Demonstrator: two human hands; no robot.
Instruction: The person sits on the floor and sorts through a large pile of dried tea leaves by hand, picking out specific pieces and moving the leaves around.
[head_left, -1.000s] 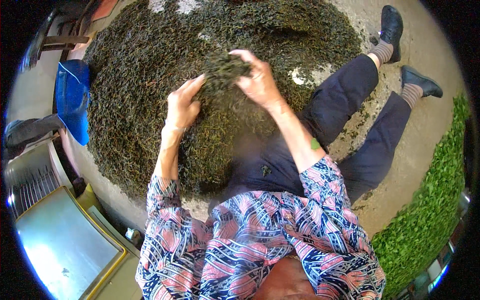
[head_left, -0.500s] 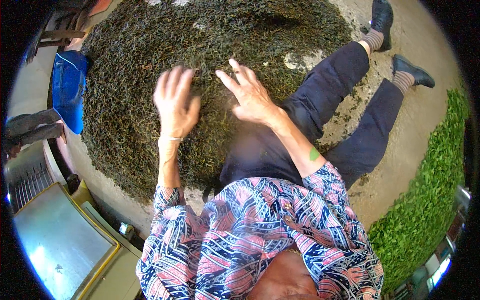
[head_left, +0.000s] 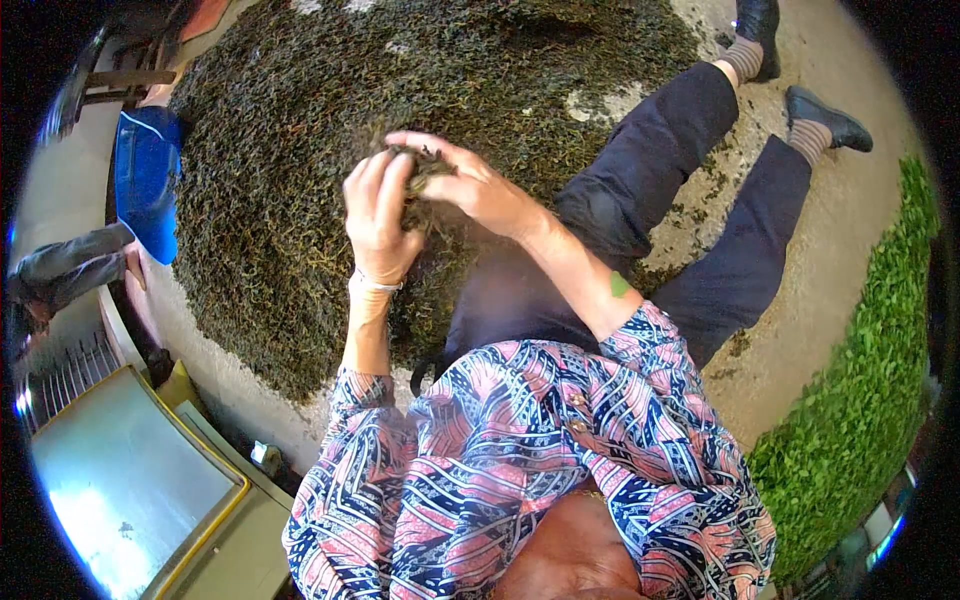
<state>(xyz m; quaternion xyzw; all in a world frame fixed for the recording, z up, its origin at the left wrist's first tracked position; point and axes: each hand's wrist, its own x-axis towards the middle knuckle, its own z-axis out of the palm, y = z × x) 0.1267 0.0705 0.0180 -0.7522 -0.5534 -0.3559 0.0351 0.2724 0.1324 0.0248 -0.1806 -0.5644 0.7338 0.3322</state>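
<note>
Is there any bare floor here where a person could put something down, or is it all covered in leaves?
Bare concrete runs between the person's legs and the bright green leaves on the right. A narrower strip lies between the dark leaf pile and the yellow-edged box. The pile itself is crowded; both hands rub a clump of leaves above it.

Two bare hands are showing: one left hand (head_left: 378, 215) and one right hand (head_left: 470, 185), meeting over one small clump of dark withered leaves (head_left: 425, 170). One broad heap of dark dried leaves (head_left: 300, 150) is lying far and left. One strip of fresh bright-green leaves (head_left: 870, 400) is running down the right. Two black shoes (head_left: 825, 115) are showing far right. One blue plastic container (head_left: 145, 180) is sitting far left.
</note>
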